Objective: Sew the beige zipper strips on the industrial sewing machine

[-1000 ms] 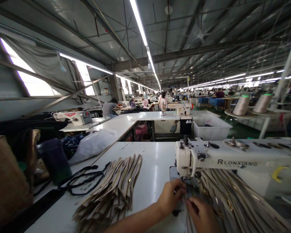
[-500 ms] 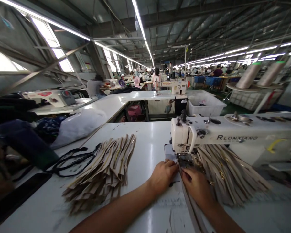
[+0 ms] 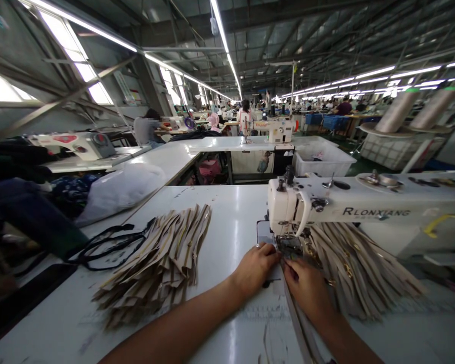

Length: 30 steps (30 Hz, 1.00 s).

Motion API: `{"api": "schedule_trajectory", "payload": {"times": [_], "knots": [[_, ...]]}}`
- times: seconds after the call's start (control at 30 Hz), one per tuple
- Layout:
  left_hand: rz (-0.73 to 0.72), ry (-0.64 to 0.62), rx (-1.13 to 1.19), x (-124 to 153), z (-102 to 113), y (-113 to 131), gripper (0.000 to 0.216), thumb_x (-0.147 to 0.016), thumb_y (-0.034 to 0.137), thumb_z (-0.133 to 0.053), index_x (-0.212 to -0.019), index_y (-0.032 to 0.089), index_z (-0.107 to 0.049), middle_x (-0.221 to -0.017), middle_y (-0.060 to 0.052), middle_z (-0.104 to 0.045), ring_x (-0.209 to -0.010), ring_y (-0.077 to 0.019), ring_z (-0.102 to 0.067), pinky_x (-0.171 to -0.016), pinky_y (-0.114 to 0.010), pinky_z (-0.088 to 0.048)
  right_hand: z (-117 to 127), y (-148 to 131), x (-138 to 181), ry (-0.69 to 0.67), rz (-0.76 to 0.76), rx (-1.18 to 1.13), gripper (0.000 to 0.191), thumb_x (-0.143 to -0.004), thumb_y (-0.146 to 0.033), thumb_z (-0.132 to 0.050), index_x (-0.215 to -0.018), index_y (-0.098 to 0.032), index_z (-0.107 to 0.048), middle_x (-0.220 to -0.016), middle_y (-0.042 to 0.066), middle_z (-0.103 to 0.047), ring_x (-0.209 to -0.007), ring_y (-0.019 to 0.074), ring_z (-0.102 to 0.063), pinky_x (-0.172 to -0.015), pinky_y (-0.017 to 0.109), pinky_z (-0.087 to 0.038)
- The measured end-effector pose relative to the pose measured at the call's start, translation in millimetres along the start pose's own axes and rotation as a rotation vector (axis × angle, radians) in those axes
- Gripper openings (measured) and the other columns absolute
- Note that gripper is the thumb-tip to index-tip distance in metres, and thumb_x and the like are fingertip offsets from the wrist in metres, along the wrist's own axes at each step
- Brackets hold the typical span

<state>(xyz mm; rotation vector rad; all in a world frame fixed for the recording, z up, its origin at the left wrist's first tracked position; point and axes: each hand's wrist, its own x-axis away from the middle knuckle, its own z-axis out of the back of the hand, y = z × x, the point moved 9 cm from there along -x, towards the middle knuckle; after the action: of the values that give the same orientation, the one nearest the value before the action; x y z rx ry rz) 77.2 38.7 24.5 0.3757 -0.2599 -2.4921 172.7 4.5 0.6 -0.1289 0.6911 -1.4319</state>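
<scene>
A beige zipper strip (image 3: 298, 323) runs from the front table edge up to the presser foot area of the white sewing machine (image 3: 326, 202). My left hand (image 3: 256, 268) is closed on the strip's upper end, just left of the foot. Close beside it, my right hand (image 3: 307, 285) pinches the same strip from the right side. The needle and the strip's very end are hidden behind my fingers and the machine head. Beige zipper strips with gold-coloured pulls (image 3: 352, 268) lie in a bundle to the right, partly under the machine arm.
Another pile of beige zipper strips (image 3: 163, 263) lies on the white table (image 3: 227, 212) at left, beside a black cord (image 3: 109, 247). A white plastic bag (image 3: 123, 189) sits farther left. Beyond are a white bin (image 3: 322, 164), thread cones (image 3: 398, 111) and a seated person (image 3: 147, 129).
The view has shifted slightly. Both hands stay at the machine head, holding the strip in nearly the same place.
</scene>
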Motion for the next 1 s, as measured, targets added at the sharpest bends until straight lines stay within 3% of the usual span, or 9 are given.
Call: {"api": "schedule_trajectory", "payload": {"times": [0.2,0.4,1.0], "knots": [[-0.017,0.065,0.100,-4.4,1.5,-4.3,0.024,-0.096,0.018,-0.048,-0.105,0.018,-0.070,-0.097,-0.009,-0.062,-0.093,-0.0211,-0.055,-0.083,-0.031,-0.051,-0.3,-9.4,1.4,-0.008,0.045,0.194,0.025,-0.093,-0.018,-0.048,-0.101,-0.019,-0.071,-0.093,0.006,-0.073,-0.081,0.0195,-0.070,-0.070,0.028,-0.053],[-0.039,0.040,0.044,-6.3,-2.0,-3.9,0.026,-0.099,0.022,-0.045,-0.108,0.018,-0.069,-0.099,-0.008,-0.061,-0.094,-0.0213,-0.056,-0.085,-0.033,-0.051,-4.0,-19.3,2.1,-0.051,0.087,0.412,0.027,-0.090,-0.012,-0.048,-0.104,-0.019,-0.070,-0.091,0.006,-0.072,-0.075,0.0192,-0.070,-0.061,0.028,-0.052],[-0.032,0.153,0.140,-13.1,-5.4,-14.1,0.024,-0.098,0.021,-0.048,-0.102,0.016,-0.071,-0.099,-0.007,-0.064,-0.095,-0.0203,-0.058,-0.086,-0.032,-0.052,-7.1,-13.3,-7.7,-0.151,0.016,0.413,0.028,-0.094,-0.015,-0.044,-0.108,-0.018,-0.069,-0.094,0.007,-0.071,-0.078,0.0201,-0.070,-0.060,0.028,-0.052]]}}
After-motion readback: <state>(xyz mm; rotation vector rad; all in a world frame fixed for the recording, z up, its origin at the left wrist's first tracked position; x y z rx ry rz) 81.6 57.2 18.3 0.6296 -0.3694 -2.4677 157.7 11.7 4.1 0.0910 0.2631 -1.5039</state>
